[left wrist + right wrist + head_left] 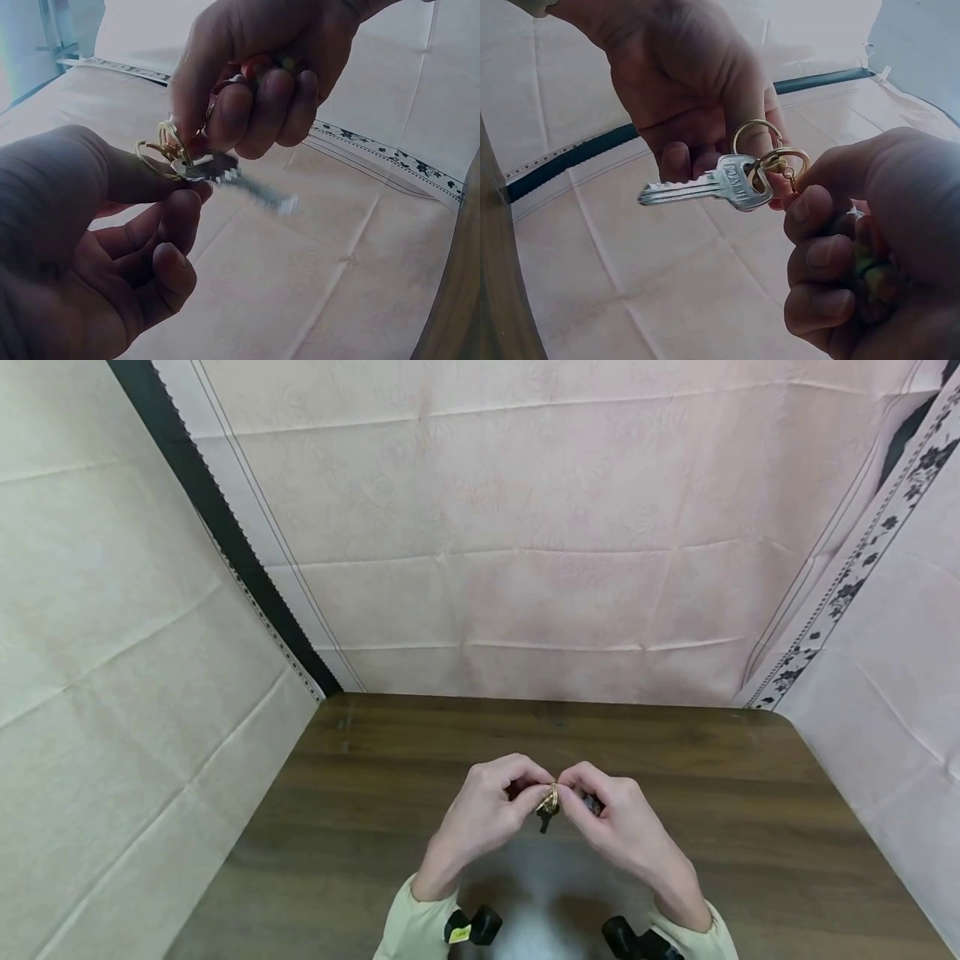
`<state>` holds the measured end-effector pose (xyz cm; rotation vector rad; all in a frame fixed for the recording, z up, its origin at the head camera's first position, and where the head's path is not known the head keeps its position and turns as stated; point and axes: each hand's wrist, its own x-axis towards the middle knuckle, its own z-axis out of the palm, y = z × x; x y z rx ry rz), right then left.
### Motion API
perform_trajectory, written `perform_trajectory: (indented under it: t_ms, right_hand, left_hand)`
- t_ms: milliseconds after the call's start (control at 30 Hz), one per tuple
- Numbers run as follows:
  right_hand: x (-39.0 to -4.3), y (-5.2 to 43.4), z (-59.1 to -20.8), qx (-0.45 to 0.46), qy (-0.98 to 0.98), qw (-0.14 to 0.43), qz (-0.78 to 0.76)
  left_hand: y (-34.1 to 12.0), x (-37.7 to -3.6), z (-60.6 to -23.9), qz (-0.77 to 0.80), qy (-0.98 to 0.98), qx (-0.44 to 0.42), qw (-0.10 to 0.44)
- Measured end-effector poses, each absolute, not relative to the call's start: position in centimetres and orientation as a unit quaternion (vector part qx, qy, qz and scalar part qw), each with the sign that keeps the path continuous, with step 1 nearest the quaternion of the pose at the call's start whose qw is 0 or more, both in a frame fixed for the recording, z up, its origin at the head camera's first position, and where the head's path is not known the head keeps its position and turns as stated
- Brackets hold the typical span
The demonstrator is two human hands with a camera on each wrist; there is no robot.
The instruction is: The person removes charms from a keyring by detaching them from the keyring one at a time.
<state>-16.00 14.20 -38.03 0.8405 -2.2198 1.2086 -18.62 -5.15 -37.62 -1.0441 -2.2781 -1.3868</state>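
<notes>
Gold-coloured key rings (776, 159) sit between my two hands, above the dark wooden table (750, 793). My left hand (480, 810) pinches the rings with thumb and forefinger, the other fingers curled under. My right hand (622, 827) meets it from the other side; its thumb and forefinger pinch the same rings, and its other fingers are curled around some small things in the palm, one of them greenish, which I cannot identify.

From the rings hangs a silver key (705, 187). In the right wrist view its blade points away from my right hand, almost level, with the head beside the rings. In the left wrist view the key (240, 180) is blurred, so I cannot tell its exact position there. In the head view it shows only as a small dark shape hanging under the fingertips.

Pale cloth with fold lines (525, 527) covers the walls around the table. My sleeves (412, 931) are light yellow-green
</notes>
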Motion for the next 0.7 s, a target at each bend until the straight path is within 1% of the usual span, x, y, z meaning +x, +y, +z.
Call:
perform_trajectory:
  t_ms: [233, 533, 700]
  right_hand:
    - [-15.91, 13.73, -37.70, 0.313, -0.817, 0.248, 0.416]
    - [-15.61, 13.29, -37.85, 0.325, -0.822, 0.283, 0.372]
    - [-15.49, 13.47, -37.74, 0.313, -0.827, 0.288, 0.367]
  left_hand:
    - [-5.39, -18.75, -37.57, -0.497, -0.788, -0.342, 0.126]
    - [-5.83, -18.92, -37.70, -0.485, -0.795, -0.341, 0.128]
    - [-5.33, -19.04, -37.99, -0.506, -0.799, -0.310, 0.101]
